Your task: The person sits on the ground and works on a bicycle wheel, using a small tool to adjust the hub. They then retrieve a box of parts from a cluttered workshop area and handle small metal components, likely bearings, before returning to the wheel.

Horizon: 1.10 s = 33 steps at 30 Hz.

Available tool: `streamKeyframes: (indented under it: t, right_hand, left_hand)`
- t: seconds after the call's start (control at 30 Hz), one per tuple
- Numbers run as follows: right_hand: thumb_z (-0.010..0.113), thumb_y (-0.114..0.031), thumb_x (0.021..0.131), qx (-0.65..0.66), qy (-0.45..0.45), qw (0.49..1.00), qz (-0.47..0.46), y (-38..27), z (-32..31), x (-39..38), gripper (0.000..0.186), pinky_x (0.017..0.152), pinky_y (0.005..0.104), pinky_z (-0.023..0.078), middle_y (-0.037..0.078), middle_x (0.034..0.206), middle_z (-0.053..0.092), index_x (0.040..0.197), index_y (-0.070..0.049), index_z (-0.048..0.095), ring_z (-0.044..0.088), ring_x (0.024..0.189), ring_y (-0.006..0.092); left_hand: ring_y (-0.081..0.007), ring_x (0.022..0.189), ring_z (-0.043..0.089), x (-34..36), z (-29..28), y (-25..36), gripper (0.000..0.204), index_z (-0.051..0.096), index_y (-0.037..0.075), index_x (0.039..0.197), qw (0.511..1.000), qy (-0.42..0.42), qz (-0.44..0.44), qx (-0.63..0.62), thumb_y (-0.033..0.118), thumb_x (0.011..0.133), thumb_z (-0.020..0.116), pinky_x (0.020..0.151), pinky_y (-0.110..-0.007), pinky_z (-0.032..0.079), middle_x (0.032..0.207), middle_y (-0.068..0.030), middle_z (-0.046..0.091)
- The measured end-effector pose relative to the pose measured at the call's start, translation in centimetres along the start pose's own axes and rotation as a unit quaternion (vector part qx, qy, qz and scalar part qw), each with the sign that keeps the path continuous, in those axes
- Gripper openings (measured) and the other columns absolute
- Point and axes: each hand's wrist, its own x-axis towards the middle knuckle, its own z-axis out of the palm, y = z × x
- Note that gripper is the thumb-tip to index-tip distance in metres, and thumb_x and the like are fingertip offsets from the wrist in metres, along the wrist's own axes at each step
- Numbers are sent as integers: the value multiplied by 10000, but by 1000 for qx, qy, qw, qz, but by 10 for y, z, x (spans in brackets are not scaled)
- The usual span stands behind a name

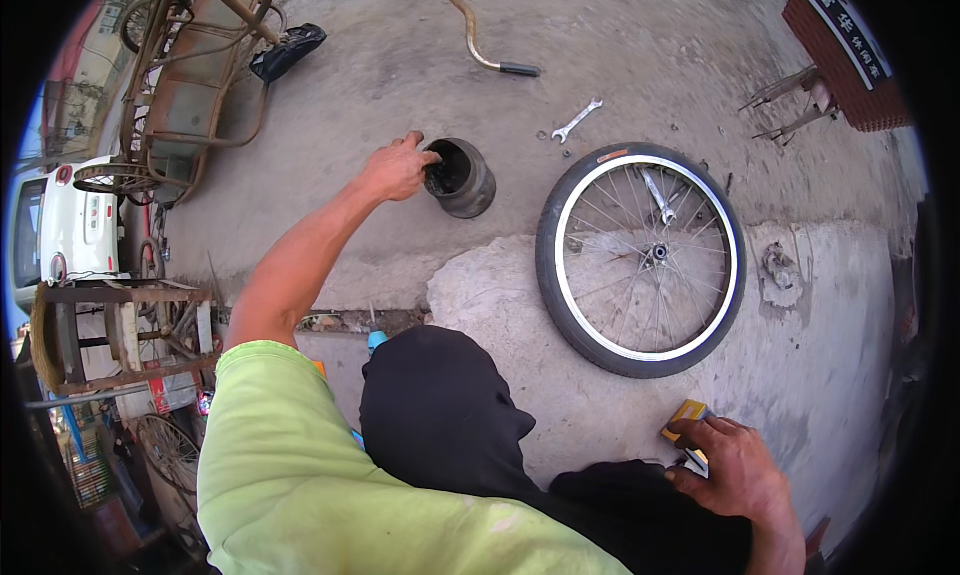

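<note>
My left hand (398,169) reaches forward to a dark round pot (468,190). One finger touches the pot's rim and another sticks out apart from it; dark stuff coats the pot's inside. Low on the right, my right hand (738,467) is closed around a small yellow box (688,417), its thumb and fingers on either side. Something pale shows between those fingers, too small to make out. A bicycle wheel (551,267) with a black tyre and silver rim lies flat between the two hands' reach, its axle hub (658,253) facing up.
A spanner (577,121) lies beyond the wheel, near small nuts; another spanner (659,197) shows through the spokes. A bent handlebar (462,23) is at the top. A cart frame (190,105) and a white vehicle (85,220) stand left. A blue-handled tool (376,339) is by my knee.
</note>
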Motion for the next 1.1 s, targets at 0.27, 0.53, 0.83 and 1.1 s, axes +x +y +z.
streamKeyframes:
  t: [0.27, 0.53, 0.83, 1.1]
  right_hand:
    - [792, -292, 865, 23, 11, 1000, 11, 24, -14, 0, 530, 930, 456, 555, 162, 1030, 732, 1312, -52, 639, 709, 1041, 351]
    - [822, -273, 823, 80, 15, 997, 10, 52, -28, -7, 536, 981, 438, 545, 127, 1072, 774, 1289, -62, 661, 723, 1068, 319]
    - [818, -304, 835, 94, 18, 995, 6, 81, -34, -17, 552, 954, 455, 551, 144, 1068, 769, 1300, -57, 653, 723, 1064, 328]
    - [740, -330, 908, 100, 50, 991, -71, 146, -45, -47, 541, 902, 446, 558, 173, 1031, 701, 1346, -44, 605, 697, 1020, 364]
  left_hand:
    - [-311, 1166, 695, 60, -20, 37, 905, 298, 381, 1636, 939, -271, -42, 210, 140, 868, 712, 957, -474, 561, 1339, -103, 669]
    - [-305, 1076, 731, 92, -5, 51, 1067, 292, 324, 1644, 914, -280, 16, 294, 189, 742, 846, 831, -417, 594, 1205, -83, 745]
    - [-289, 967, 763, 92, -37, 83, 397, 693, 149, 1276, 916, -212, 80, 331, 184, 883, 654, 806, -413, 598, 1055, -104, 780]
    - [-248, 1015, 764, 137, -26, 144, 236, 811, 105, 1021, 922, -260, 42, 285, 201, 853, 676, 825, -415, 603, 1067, -91, 795]
